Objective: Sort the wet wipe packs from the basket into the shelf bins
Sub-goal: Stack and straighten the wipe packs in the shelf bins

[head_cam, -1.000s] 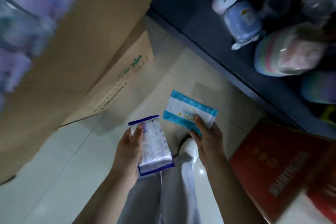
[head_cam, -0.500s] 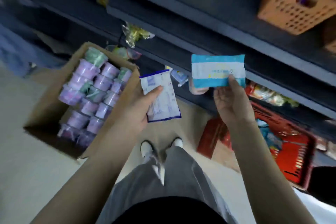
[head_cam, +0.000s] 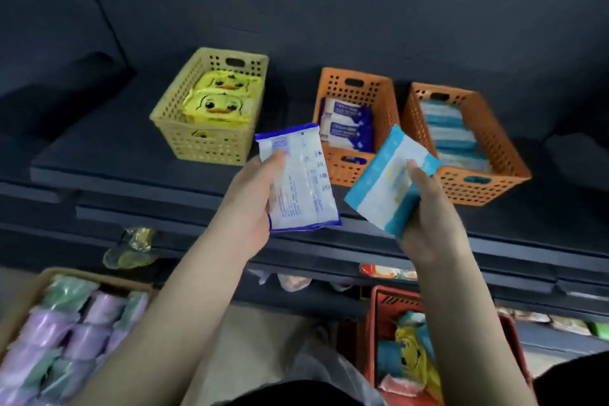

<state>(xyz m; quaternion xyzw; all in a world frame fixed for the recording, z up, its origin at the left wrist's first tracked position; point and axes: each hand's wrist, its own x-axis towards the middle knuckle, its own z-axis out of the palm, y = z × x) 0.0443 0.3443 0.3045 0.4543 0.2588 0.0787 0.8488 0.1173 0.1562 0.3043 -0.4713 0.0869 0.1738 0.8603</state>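
While L hand [head_cam: 253, 204], R hand [head_cam: 425, 217] grip packs [head_cam: 300, 181] [head_cam: 385, 184], orange bins [head_cam: 339, 171] [head_cam: 478, 189] just beyond

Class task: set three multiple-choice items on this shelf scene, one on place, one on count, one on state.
1. Which bin holds the duck-faced packs? A the yellow bin; B the middle orange; C the right orange.
2. How many bins stand on the shelf? A two; B three; C four.
3. The left hand: A hangs empty; B presses the shelf; C holds a blue-edged white pack.
Answers: 1 A, duck faces show inside it. 2 B, one yellow bin, two orange bins. 3 C, its thumb clamps the pack.
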